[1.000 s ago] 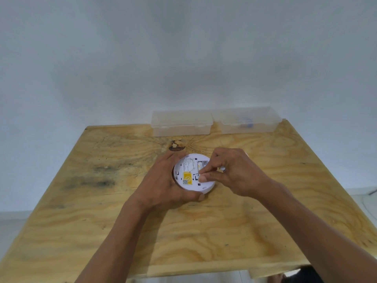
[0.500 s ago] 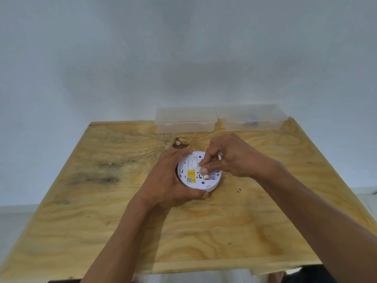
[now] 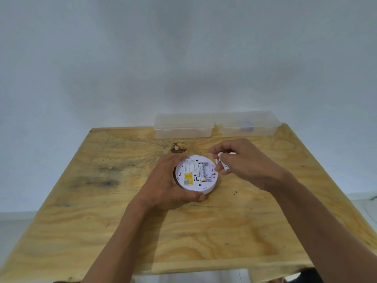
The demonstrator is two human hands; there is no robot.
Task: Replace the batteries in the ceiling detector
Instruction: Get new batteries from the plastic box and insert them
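Observation:
A round white ceiling detector lies back-up on the wooden table, showing a yellow label and an open battery bay. One white battery with a yellow end sits in the bay. My left hand grips the detector's left and front rim. My right hand hovers just right of the detector and pinches a white battery between thumb and fingers. A second white piece in that hand is partly hidden.
Two clear lidded plastic boxes stand side by side at the table's far edge, the left box and the right box with something blue inside. A dark knot marks the wood behind the detector. A pale wall rises behind.
My right hand has lifted off the detector's bay and moved right, holding a white battery. One battery now shows in the bay. My left hand stays on the detector.

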